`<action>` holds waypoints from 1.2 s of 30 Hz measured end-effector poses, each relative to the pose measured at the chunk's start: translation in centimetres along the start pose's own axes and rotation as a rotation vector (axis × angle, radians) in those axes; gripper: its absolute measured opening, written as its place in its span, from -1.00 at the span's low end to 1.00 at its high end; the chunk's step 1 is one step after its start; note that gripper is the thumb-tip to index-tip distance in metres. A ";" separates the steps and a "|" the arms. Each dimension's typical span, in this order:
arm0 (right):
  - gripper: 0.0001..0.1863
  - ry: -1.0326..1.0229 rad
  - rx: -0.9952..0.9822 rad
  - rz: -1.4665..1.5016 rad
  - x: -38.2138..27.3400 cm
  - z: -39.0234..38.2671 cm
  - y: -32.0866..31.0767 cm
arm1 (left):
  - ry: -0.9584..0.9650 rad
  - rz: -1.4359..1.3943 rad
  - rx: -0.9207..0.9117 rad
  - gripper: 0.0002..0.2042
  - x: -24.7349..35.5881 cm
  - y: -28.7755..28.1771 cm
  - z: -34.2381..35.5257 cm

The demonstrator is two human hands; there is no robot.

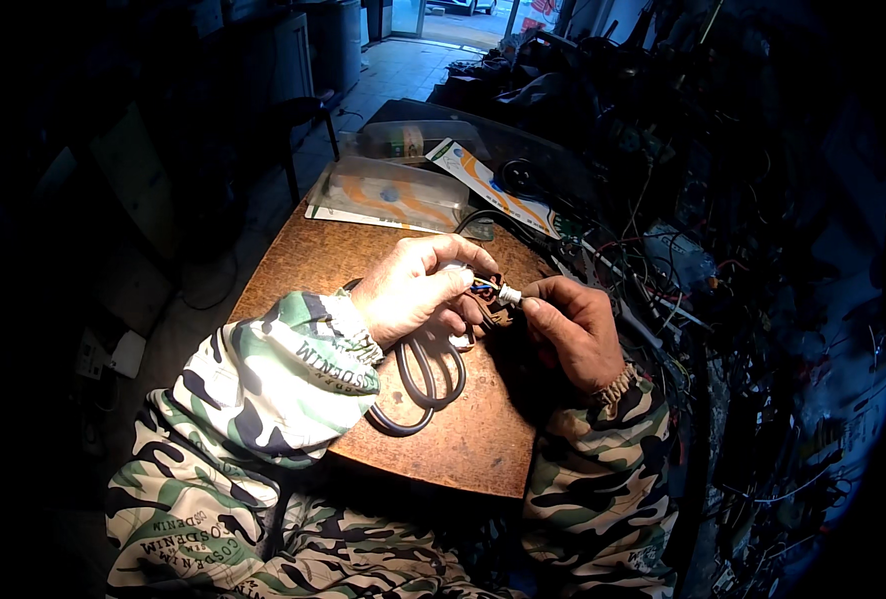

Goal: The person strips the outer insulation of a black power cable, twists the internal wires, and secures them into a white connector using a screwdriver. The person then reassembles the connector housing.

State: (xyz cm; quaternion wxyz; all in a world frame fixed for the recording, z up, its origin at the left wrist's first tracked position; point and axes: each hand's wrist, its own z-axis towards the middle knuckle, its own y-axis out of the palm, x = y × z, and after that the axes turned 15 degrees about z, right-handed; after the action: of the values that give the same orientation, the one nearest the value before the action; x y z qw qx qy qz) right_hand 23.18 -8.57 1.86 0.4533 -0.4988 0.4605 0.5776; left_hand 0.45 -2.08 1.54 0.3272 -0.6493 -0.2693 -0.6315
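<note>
Near the middle of the wooden table (473,439), my left hand (413,290) is closed around a small opened electrical fitting (488,308) with dark brown and copper-coloured parts; thin coloured wires (484,286) show at it. My right hand (573,329) pinches a short white cylindrical piece (509,296) at the wires' end between thumb and forefinger. A looped dark grey cable (430,397) lies on the wood beneath and left of my hands. The far side of the fitting is hidden by my left fingers.
Clear plastic packaging and printed cards (383,195) lie on the table's far part, beside a black coiled cord (519,177). Tangled wires and clutter (723,349) crowd the right side. A dark chair (303,115) stands beyond the table's left edge, near an open doorway.
</note>
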 end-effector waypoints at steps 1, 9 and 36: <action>-0.76 0.001 -0.002 -0.009 0.0 0.1 0.1 | -0.011 0.024 0.003 -0.69 -0.1 0.0 0.0; -0.76 -0.004 -0.006 0.014 0.1 0.0 0.2 | 0.075 0.155 0.031 -0.68 -0.3 0.1 0.1; -0.70 -0.302 0.131 -0.248 2.4 0.0 0.9 | 0.129 0.211 0.053 -0.76 0.1 -0.2 -0.1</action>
State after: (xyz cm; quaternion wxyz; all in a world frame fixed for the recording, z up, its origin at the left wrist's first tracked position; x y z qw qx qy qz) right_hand 22.06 -8.59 -0.41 0.6163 -0.4287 0.3591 0.5544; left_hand 0.26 -2.04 1.63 0.4258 -0.6230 -0.1944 -0.6267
